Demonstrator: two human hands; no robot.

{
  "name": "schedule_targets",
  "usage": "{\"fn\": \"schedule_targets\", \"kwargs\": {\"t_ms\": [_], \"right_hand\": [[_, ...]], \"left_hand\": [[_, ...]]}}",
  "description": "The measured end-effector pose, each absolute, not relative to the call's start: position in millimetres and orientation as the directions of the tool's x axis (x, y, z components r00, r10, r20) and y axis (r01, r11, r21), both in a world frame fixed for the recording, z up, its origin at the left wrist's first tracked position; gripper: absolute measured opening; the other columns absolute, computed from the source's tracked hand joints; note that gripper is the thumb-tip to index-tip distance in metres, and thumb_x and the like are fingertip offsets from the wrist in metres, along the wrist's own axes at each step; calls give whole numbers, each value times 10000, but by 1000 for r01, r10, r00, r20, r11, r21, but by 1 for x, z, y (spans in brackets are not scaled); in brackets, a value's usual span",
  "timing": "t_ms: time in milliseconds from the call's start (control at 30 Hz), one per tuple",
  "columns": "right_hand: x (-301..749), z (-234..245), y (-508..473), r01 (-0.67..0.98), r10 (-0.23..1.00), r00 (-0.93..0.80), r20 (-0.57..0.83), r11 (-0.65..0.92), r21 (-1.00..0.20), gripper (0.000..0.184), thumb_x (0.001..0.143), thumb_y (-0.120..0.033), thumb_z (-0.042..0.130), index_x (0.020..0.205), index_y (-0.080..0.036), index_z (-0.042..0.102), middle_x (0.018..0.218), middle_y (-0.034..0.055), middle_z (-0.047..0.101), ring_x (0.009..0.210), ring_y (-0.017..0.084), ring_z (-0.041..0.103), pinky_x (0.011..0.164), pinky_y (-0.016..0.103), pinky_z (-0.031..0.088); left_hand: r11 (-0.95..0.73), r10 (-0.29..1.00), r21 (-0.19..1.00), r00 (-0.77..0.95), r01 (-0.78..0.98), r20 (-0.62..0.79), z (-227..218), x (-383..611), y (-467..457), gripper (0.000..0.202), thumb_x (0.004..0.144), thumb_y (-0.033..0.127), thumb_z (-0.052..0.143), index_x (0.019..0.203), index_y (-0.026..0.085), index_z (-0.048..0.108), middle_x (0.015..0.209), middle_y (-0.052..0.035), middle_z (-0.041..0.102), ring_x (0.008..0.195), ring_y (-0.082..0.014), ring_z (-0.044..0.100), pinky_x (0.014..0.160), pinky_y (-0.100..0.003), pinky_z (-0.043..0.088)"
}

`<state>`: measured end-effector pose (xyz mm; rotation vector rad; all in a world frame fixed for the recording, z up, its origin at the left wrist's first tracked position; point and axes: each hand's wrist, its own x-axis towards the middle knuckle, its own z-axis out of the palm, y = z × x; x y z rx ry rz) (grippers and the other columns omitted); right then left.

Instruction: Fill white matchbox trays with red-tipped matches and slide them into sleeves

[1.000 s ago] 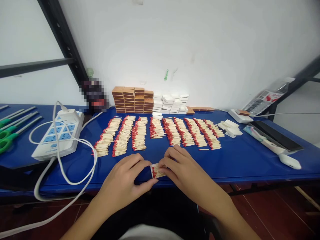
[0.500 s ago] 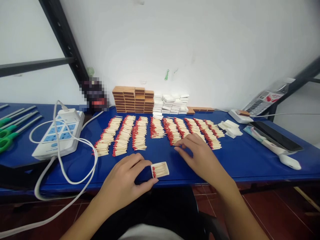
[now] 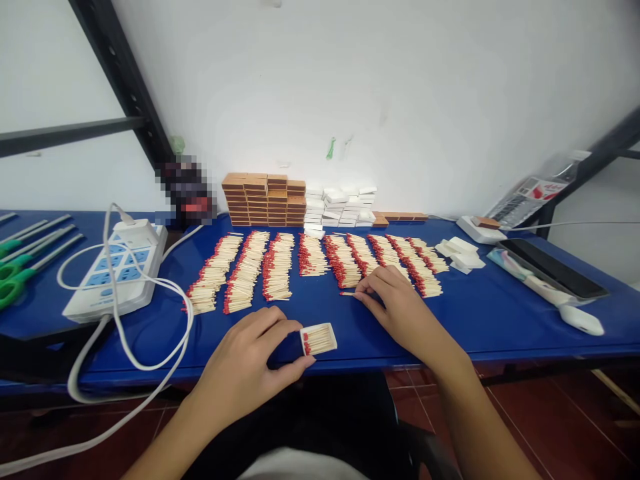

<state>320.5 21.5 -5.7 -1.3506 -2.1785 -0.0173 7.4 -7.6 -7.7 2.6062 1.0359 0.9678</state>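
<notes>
My left hand (image 3: 253,357) holds a small white matchbox tray (image 3: 335,337) at its left end, thumb and index finger at its corners. The tray sits near the table's front edge, with red-tipped matches (image 3: 321,340) lying side by side in it, heads to the left. A single match (image 3: 347,294) is pinched in the fingertips of my right hand (image 3: 400,317), its red head pointing left. Just behind that hand lies a row of loose matches (image 3: 344,263), one of several such rows across the blue table.
Brown matchbox sleeves (image 3: 265,200) and white trays (image 3: 345,207) are stacked by the wall. More trays (image 3: 460,253) lie at right, near a phone (image 3: 553,267) and a tilted bottle (image 3: 540,190). At left are a power strip (image 3: 123,267), looping white cables and green-handled scissors (image 3: 20,273).
A single match now shows in my right fingertips, apart from the row. The right hand has shifted only slightly; my left hand stays on the tray.
</notes>
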Motion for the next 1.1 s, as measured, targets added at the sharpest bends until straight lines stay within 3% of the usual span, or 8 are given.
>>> {"fn": "schedule_targets", "kwargs": {"t_ms": [433,767,1100], "right_hand": [[292,16,-9,803,791,-395,467,544,-242,133,1134,-217,546,1016,-223,605,1035,68,665,997,258,590,916,419,484],[253,12,-34,808,766,-540,349,588,-39,96,1092,-127,586,1051,-194,642,1049,71,627,960,265,532,859,439,446],[274,24,-25,740,806,-435,400,574,-351,119,1135,-226,553,1072,-226,654,1069,76,668,1053,258,588,937,442,508]], "left_hand": [[-736,675,387,550,556,493,-7,7,-8,242,981,312,810,1188,227,718,1083,-47,729,947,-229,724,864,-371,577],[-735,677,402,550,546,489,-6,9,-8,214,954,267,826,1135,223,721,1058,-44,723,929,-229,711,837,-368,576],[-731,682,403,560,551,471,-5,7,-10,225,973,292,815,1166,229,717,1068,-43,724,948,-232,716,862,-378,577]]}}
